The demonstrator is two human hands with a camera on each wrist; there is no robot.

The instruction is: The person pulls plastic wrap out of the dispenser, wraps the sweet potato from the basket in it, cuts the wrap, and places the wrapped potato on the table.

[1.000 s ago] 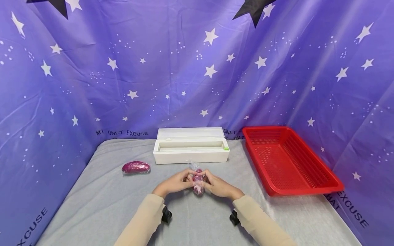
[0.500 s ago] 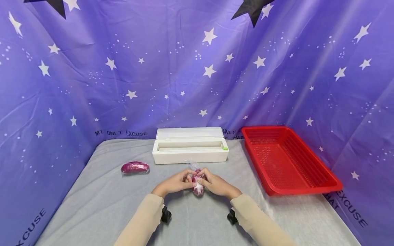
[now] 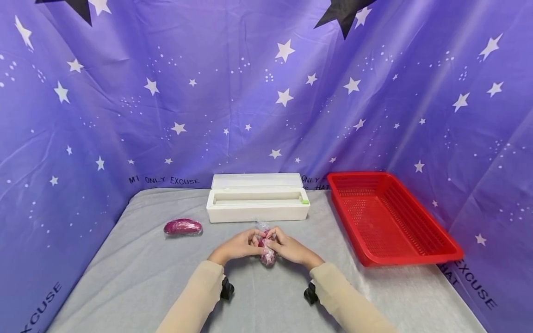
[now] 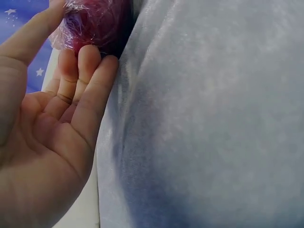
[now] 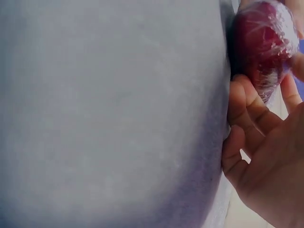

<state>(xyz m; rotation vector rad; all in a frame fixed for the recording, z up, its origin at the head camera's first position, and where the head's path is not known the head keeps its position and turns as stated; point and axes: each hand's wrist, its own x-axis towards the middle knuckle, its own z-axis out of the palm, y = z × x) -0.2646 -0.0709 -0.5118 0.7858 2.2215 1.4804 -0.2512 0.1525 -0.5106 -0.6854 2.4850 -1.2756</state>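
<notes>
Between the two hands a purple-red, elongated item wrapped in cling film (image 3: 268, 259) lies over the cloth, pointing away from me. My left hand (image 3: 238, 245) holds it from the left, thumb on top and fingertips along its side. From the right, my right hand (image 3: 293, 249) pinches the film on top with thumb and index finger. Bunched film (image 3: 263, 225) sticks out at the far end. In the right wrist view the item's near end (image 5: 266, 35) looks rounded and glossy under wrinkled film. A second purple-red wrapped item (image 3: 183, 226) lies to the left, untouched.
A white cling film box (image 3: 258, 213) stands behind the hands, its clear lid (image 3: 257, 180) raised and a green slider (image 3: 305, 201) at its right end. To the right sits a red plastic basket (image 3: 366, 256). Grey cloth (image 3: 137, 277) covers the table; a purple star-printed curtain (image 3: 233, 101) surrounds it.
My right thumb has shifted up and inward onto the top of the wrapped item, where it now pinches the film. The left hand stays nearly in place.
</notes>
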